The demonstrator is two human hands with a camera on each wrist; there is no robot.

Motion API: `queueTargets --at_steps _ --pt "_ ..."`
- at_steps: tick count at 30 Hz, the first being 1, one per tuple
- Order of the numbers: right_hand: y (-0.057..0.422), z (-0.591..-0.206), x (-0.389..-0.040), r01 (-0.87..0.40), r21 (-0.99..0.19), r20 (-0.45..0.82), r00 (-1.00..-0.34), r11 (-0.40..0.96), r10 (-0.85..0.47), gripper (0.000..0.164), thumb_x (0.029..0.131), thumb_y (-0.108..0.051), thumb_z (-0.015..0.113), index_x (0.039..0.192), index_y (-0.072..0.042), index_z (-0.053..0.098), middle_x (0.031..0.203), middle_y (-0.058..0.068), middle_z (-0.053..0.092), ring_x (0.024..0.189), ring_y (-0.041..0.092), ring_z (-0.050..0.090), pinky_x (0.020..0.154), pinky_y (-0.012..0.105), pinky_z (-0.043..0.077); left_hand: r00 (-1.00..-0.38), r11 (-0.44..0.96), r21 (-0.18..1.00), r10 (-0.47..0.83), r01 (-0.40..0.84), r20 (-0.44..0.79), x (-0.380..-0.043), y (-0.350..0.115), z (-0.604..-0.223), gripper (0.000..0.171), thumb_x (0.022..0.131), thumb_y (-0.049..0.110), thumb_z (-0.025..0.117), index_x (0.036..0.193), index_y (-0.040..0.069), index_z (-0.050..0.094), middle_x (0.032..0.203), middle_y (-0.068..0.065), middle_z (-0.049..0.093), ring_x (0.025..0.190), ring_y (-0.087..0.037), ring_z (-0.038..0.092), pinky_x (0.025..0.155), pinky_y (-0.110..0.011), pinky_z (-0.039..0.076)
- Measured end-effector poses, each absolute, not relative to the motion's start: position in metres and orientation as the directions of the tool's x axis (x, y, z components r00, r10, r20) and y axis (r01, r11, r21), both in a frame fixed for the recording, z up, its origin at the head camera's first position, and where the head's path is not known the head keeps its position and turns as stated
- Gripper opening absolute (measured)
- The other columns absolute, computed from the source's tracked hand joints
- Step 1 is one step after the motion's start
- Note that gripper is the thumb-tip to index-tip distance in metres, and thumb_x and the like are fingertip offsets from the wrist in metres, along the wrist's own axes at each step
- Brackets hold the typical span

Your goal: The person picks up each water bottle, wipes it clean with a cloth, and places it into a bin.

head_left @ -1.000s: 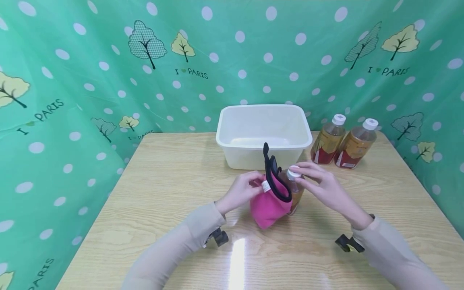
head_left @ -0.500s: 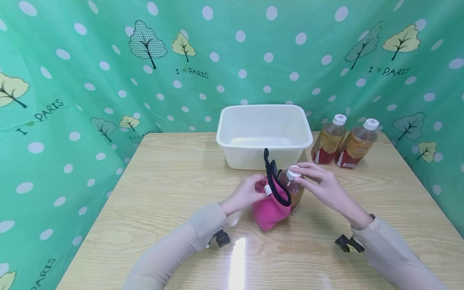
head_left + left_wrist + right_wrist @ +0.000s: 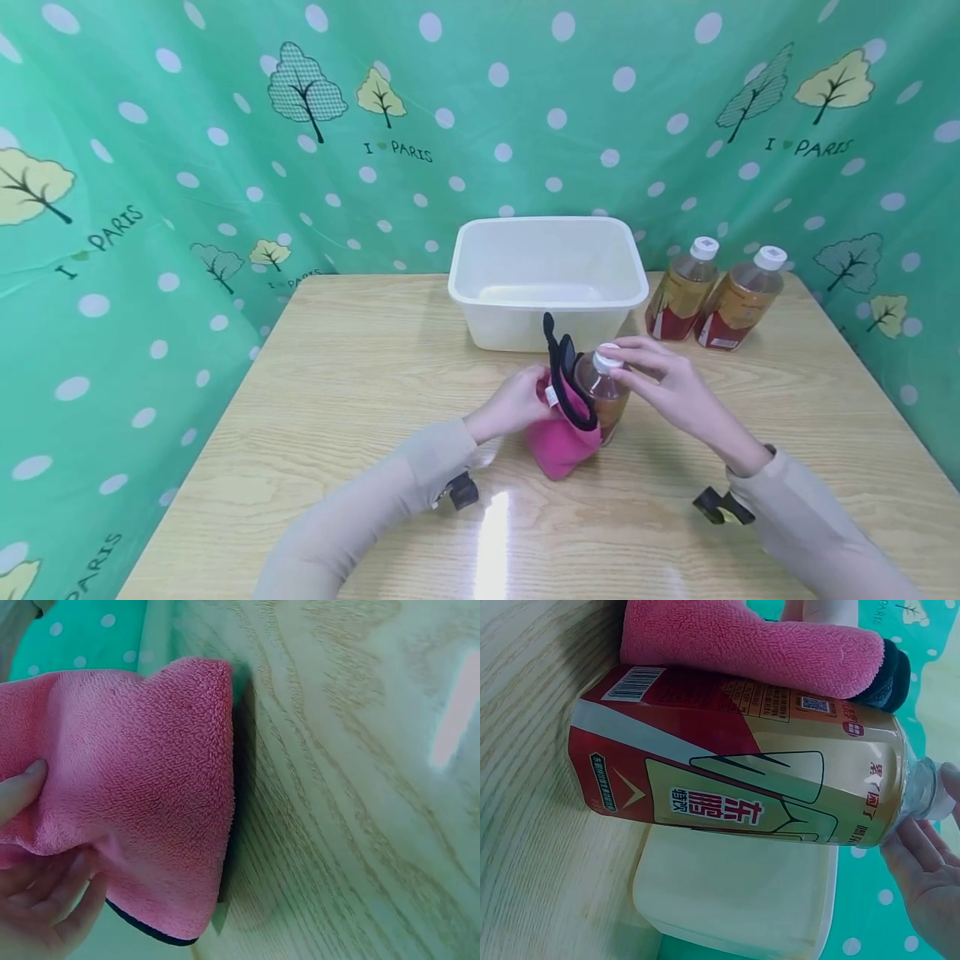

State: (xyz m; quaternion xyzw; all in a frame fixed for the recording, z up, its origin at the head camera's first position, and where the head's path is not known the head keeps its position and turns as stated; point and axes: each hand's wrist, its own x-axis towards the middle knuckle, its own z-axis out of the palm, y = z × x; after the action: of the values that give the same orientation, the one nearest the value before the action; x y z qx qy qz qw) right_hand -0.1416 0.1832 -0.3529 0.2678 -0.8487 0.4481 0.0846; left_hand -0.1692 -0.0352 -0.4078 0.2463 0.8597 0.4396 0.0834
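Note:
My left hand (image 3: 517, 402) grips a pink fluffy towel (image 3: 560, 447) with black edging, gathered upright near the middle of the table. In the left wrist view, the thumb presses the pink cloth (image 3: 142, 772) while the other fingers curl behind it. Just right of the towel stands a plastic drink bottle (image 3: 604, 393) with a white cap. My right hand (image 3: 675, 388) pinches that cap from above. The right wrist view shows the red and gold label of the bottle (image 3: 735, 765), with the towel (image 3: 757, 649) lying along its side.
A white plastic basin (image 3: 551, 325) stands behind the hands. Two similar bottles, one (image 3: 681, 292) beside the other (image 3: 741, 298), stand at the back right of the wooden table (image 3: 337, 375). A green dotted curtain (image 3: 495, 117) closes off the back and sides.
My left hand and the towel have shifted slightly right and toward the table's front, and the towel's top has sunk a little. The right hand and the bottle have hardly moved.

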Motion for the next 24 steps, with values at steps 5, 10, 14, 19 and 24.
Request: queueTargets --at_steps 5,10,14,19,24 --pt "0.184 -0.352 -0.141 -0.521 -0.718 0.375 -0.849 0.462 -0.374 0.029 0.082 -0.007 0.06 0.111 -0.007 0.061 0.113 0.004 0.056 0.101 -0.004 0.047 0.084 0.011 0.042 -0.859 0.505 0.756 0.491 0.417 0.146 -0.17 -0.033 -0.409 0.02 0.069 0.006 0.071 0.083 -0.001 0.059 0.074 -0.006 0.061 0.065 -0.009 0.053 0.058 -0.014 0.046" --pt "0.185 -0.352 -0.141 -0.5 -0.722 0.356 -0.861 0.478 -0.363 0.029 0.083 -0.01 0.06 0.112 -0.009 0.061 0.113 0.003 0.056 0.101 -0.004 0.047 0.083 0.01 0.041 -0.848 0.506 0.729 0.492 0.462 0.196 -0.17 -0.033 -0.408 0.008 0.072 0.001 0.066 0.077 0.0 0.059 0.067 -0.005 0.06 0.059 -0.009 0.051 0.056 -0.015 0.045" --pt "0.186 -0.353 -0.141 -0.494 -0.727 0.347 -0.864 0.476 -0.366 0.029 0.083 -0.011 0.06 0.112 -0.009 0.061 0.114 0.003 0.056 0.102 -0.004 0.047 0.084 0.011 0.042 -0.836 0.502 0.718 0.508 0.483 0.207 -0.169 -0.035 -0.406 0.007 0.072 -0.002 0.063 0.077 0.0 0.059 0.068 -0.006 0.06 0.06 -0.01 0.052 0.057 -0.015 0.045" --pt "0.186 -0.353 -0.142 -0.502 -0.731 0.358 -0.859 0.462 -0.366 0.029 0.082 -0.008 0.06 0.112 -0.008 0.061 0.113 0.003 0.057 0.101 -0.004 0.047 0.083 0.012 0.043 -0.812 0.466 0.711 0.522 0.527 0.26 -0.167 -0.039 -0.397 0.01 0.071 -0.005 0.062 0.08 0.0 0.059 0.072 -0.007 0.06 0.064 -0.012 0.053 0.06 -0.016 0.046" --pt "0.186 -0.353 -0.142 -0.498 -0.742 0.356 -0.86 0.448 -0.367 0.029 0.082 -0.007 0.06 0.111 -0.007 0.061 0.112 0.003 0.057 0.101 -0.003 0.047 0.082 0.01 0.043 -0.784 0.413 0.702 0.517 0.58 0.344 -0.166 -0.04 -0.382 0.012 0.07 -0.004 0.064 0.082 -0.001 0.06 0.075 -0.007 0.06 0.068 -0.014 0.054 0.064 -0.016 0.046"
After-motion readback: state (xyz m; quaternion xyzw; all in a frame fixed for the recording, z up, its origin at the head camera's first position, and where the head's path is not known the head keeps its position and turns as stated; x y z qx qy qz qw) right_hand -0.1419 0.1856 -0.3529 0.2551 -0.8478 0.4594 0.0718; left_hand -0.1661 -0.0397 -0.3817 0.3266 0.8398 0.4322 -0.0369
